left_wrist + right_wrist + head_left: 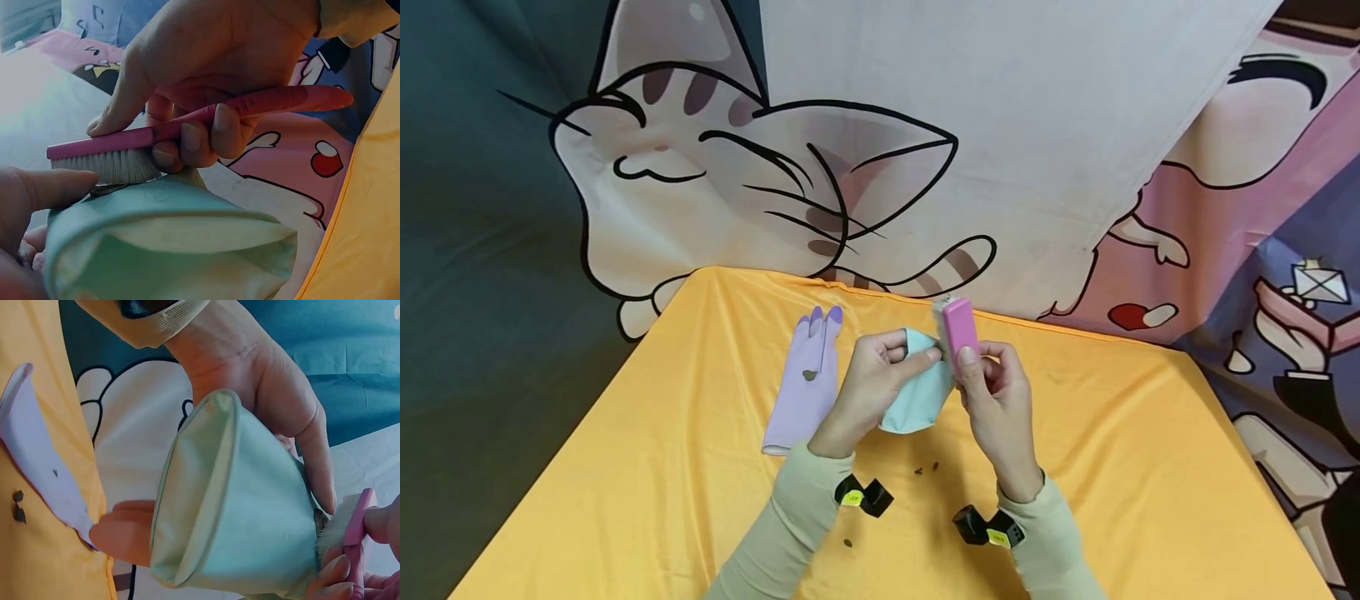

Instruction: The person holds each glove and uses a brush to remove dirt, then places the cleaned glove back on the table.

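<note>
My left hand (874, 379) holds a mint-green rubber glove (917, 400) up above the table, its thumb on the outside. The glove's cuff gapes open in both wrist views, and its finger end is hidden. My right hand (1000, 404) grips a pink brush (961, 325) with pale bristles, thumb along the back of the head and fingers curled round the handle. The bristles (125, 165) meet the glove right beside my left thumb. A small dark flake (320, 519) shows on the glove there, between thumb and bristles.
A lavender rubber glove (797, 408) lies flat at the left on the yellow cloth (1112, 450), with a dark flake (809, 375) on it. Several dark crumbs (936, 467) are scattered on the cloth below my hands. Behind the table hangs a cartoon-printed curtain (1037, 125).
</note>
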A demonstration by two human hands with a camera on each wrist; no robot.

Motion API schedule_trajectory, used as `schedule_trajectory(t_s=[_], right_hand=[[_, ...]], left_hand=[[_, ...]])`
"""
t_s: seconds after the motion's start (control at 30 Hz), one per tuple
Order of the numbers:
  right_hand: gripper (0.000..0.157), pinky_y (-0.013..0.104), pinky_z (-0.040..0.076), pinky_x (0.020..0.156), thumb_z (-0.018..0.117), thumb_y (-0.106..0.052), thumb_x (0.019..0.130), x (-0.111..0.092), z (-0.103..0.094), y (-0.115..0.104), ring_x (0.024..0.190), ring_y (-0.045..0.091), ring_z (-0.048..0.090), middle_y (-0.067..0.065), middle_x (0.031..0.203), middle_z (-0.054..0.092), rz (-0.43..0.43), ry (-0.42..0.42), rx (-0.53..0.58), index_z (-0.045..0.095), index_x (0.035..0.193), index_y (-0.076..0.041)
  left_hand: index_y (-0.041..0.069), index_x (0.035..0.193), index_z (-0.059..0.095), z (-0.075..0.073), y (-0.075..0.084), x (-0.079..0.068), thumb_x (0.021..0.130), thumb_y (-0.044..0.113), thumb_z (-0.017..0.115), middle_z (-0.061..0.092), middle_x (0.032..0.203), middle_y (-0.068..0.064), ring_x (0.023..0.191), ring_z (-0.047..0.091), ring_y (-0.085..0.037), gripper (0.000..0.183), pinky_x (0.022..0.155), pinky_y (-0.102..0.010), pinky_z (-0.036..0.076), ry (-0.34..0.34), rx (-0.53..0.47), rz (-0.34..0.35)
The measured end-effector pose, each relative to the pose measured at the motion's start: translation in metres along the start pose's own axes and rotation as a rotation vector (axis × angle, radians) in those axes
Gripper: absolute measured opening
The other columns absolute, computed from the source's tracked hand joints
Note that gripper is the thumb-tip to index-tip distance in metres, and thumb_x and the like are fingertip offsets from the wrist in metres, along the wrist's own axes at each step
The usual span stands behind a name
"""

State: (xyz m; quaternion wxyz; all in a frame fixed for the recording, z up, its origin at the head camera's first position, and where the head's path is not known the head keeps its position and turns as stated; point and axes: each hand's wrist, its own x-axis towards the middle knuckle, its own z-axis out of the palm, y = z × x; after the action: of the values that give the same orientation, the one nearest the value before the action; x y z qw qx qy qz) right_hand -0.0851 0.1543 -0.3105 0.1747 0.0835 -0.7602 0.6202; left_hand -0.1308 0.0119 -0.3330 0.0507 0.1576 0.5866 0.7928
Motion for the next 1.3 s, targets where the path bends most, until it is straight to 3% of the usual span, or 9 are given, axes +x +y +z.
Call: schedule_trajectory(t_s=[0.23,0.33,0.47,0.6,0.77,1.03,1.17,1.3], right_hand=[[0.016,0.024,0.038,0.039,0.048,-0.01,0.095,0.001,0.0,0.005,0.043,0.016,0.043,0.021,0.061,0.05,-0.008,0.01,0.01,0.046,0.104,0.003],[0.018,0.027,0.04,0.037,0.049,-0.014,0.095,0.002,-0.002,0.016,0.04,0.021,0.043,0.018,0.061,0.052,-0.008,0.01,0.041,0.047,0.105,0.001],[0.019,0.028,0.039,0.036,0.05,-0.016,0.095,0.002,-0.001,0.022,0.039,0.022,0.042,0.009,0.061,0.053,-0.004,0.007,0.053,0.048,0.105,0.0],[0.017,0.026,0.037,0.035,0.049,-0.015,0.095,0.0,-0.001,0.023,0.039,0.019,0.04,0.01,0.062,0.052,0.001,-0.004,0.051,0.047,0.103,0.0],[0.018,0.022,0.036,0.038,0.05,-0.018,0.095,-0.001,0.002,0.025,0.045,0.013,0.042,0.011,0.065,0.052,0.04,-0.022,0.034,0.046,0.1,-0.001],[0.022,0.024,0.039,0.041,0.055,-0.023,0.092,-0.002,0.005,0.028,0.049,0.017,0.047,0.014,0.07,0.054,0.098,-0.037,-0.002,0.048,0.097,-0.003],[0.021,0.023,0.038,0.04,0.056,-0.022,0.092,-0.002,0.005,0.027,0.049,0.016,0.046,0.015,0.07,0.054,0.102,-0.031,0.018,0.049,0.097,-0.003],[0.019,0.023,0.036,0.038,0.055,-0.019,0.092,-0.001,0.005,0.027,0.047,0.015,0.044,0.018,0.068,0.053,0.071,-0.019,0.051,0.048,0.097,-0.001]], left_hand=[[-0.005,0.096,0.065,0.007,0.002,-0.002,0.087,0.01,0.062,0.067,0.08,-0.023,0.071,0.067,-0.029,0.017,0.064,-0.037,0.055,0.043,0.111,0.039],[-0.006,0.095,0.065,0.008,0.006,-0.005,0.087,0.008,0.062,0.067,0.08,-0.024,0.071,0.067,-0.03,0.017,0.063,-0.037,0.055,0.052,0.131,0.059],[-0.006,0.094,0.066,0.006,0.004,-0.004,0.087,0.006,0.061,0.067,0.081,-0.024,0.073,0.067,-0.03,0.015,0.064,-0.038,0.055,0.069,0.086,0.09],[-0.006,0.097,0.065,0.005,0.001,-0.004,0.086,0.005,0.062,0.068,0.084,-0.023,0.075,0.067,-0.029,0.016,0.067,-0.038,0.055,0.099,0.001,0.084],[-0.005,0.1,0.064,-0.001,0.006,-0.005,0.086,0.009,0.064,0.068,0.088,-0.019,0.074,0.067,-0.025,0.02,0.065,-0.037,0.055,0.188,-0.068,0.066],[-0.006,0.097,0.062,-0.017,0.013,-0.002,0.086,0.012,0.064,0.068,0.083,-0.014,0.071,0.067,-0.022,0.021,0.062,-0.034,0.055,0.269,-0.132,0.094],[-0.005,0.099,0.062,-0.018,0.01,0.0,0.087,0.012,0.063,0.068,0.086,-0.016,0.075,0.068,-0.024,0.021,0.064,-0.036,0.056,0.253,-0.072,0.096],[-0.004,0.103,0.063,-0.014,0.005,0.001,0.087,0.011,0.062,0.068,0.09,-0.019,0.079,0.068,-0.027,0.021,0.068,-0.038,0.055,0.188,0.027,0.09]])
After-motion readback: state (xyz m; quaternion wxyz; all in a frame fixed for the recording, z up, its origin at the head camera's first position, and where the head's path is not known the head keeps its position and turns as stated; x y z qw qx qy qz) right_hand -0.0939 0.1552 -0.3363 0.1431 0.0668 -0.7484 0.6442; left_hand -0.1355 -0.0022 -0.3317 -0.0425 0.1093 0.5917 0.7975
